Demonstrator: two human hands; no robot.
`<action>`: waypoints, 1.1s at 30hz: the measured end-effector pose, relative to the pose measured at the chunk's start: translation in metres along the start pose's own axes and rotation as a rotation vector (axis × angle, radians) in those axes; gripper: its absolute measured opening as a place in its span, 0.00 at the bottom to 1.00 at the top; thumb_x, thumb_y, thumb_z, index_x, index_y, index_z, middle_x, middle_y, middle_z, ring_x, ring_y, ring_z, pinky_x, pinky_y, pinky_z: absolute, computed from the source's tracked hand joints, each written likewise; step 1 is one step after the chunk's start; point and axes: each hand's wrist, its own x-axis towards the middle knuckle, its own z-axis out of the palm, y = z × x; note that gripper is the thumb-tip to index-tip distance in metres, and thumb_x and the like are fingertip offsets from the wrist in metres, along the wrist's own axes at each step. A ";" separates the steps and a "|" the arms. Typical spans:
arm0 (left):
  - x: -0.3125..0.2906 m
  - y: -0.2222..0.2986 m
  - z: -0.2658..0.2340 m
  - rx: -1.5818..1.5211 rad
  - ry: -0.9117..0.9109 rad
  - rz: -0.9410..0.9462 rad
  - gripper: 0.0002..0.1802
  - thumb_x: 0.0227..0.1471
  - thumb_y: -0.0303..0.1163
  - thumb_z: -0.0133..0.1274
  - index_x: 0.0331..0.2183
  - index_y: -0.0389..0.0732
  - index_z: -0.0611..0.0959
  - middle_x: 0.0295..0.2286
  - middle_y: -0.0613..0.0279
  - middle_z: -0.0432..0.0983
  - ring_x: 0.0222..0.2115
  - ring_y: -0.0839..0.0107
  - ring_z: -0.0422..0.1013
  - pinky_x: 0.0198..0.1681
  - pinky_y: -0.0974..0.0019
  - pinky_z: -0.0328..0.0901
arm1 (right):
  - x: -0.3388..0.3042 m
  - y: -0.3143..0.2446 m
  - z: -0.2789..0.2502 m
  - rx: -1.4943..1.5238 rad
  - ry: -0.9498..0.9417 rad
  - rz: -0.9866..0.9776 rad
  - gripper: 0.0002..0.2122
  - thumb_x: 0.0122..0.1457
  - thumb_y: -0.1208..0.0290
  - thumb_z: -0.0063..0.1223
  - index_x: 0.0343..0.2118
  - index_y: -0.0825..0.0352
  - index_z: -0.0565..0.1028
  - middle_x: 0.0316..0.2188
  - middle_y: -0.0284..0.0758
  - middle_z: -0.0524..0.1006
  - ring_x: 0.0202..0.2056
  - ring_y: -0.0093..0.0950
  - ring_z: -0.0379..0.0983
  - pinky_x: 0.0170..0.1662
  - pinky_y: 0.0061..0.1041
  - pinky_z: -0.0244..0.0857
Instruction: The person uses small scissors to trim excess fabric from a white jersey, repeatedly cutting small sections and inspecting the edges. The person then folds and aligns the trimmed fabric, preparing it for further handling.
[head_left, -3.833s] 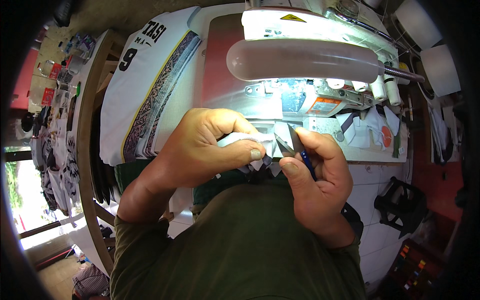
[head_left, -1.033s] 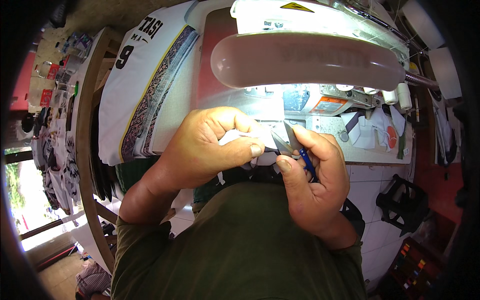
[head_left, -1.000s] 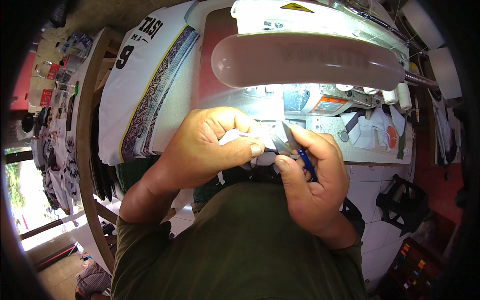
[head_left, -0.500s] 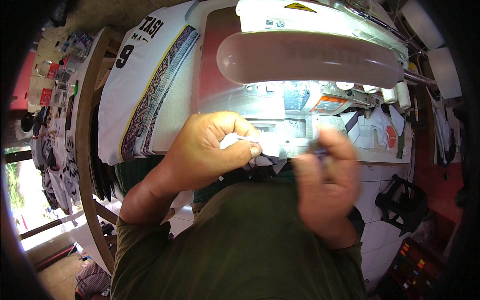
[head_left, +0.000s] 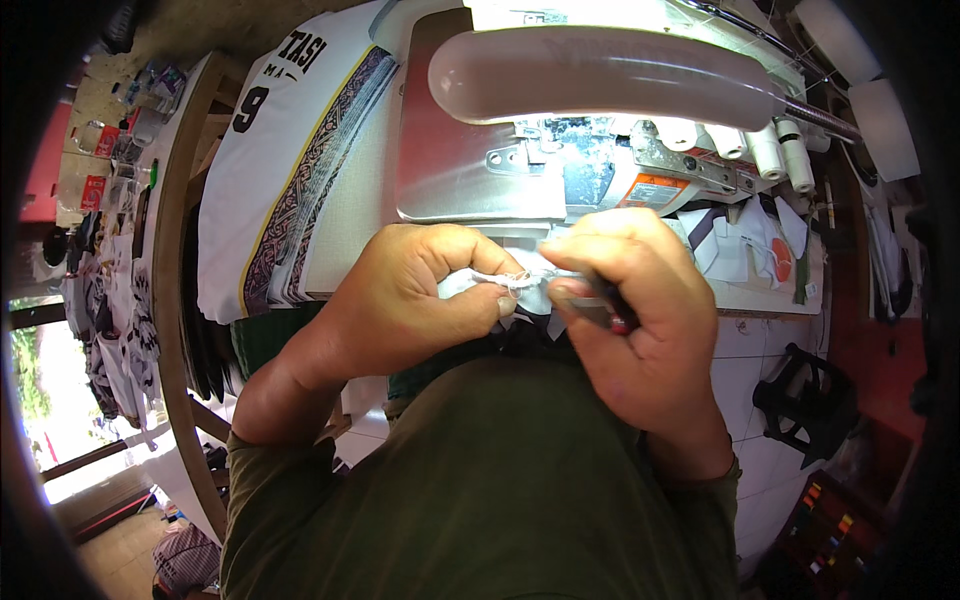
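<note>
Pinching a bunched white fabric piece (head_left: 478,285) with left hand (head_left: 410,305), thumb on top, just in front of the sewing machine (head_left: 560,170); right hand (head_left: 640,320) closed around a small dark-handled tool (head_left: 608,303), tip touching the fabric at its right edge; white jersey (head_left: 290,170) draped over the table's left side, well apart.

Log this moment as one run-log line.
left hand: pinching white fabric piece | right hand: gripping small dark-handled tool at the fabric | behind: sewing machine | left: stacked white jerseys
</note>
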 end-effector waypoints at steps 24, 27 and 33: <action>-0.014 0.002 -0.002 -0.208 -0.074 -0.101 0.09 0.56 0.28 0.60 0.36 0.32 0.86 0.30 0.67 0.81 0.30 0.83 0.72 0.35 0.73 0.68 | -0.034 0.004 -0.011 -0.113 0.279 0.282 0.07 0.67 0.80 0.51 0.44 0.69 0.78 0.36 0.33 0.79 0.33 0.15 0.72 0.36 0.16 0.66; -0.014 -0.001 -0.005 -0.262 -0.087 -0.179 0.09 0.56 0.29 0.60 0.37 0.33 0.86 0.31 0.68 0.81 0.30 0.83 0.72 0.34 0.73 0.68 | -0.033 0.001 -0.010 0.041 0.279 0.346 0.09 0.67 0.74 0.57 0.47 0.69 0.78 0.37 0.31 0.80 0.30 0.13 0.70 0.31 0.14 0.64; -0.017 0.000 -0.002 0.004 -0.119 -0.019 0.09 0.55 0.30 0.61 0.35 0.34 0.86 0.26 0.66 0.81 0.27 0.82 0.73 0.31 0.73 0.67 | -0.029 0.005 0.007 -0.035 0.033 0.039 0.14 0.59 0.74 0.66 0.47 0.69 0.78 0.34 0.32 0.80 0.30 0.15 0.71 0.33 0.18 0.65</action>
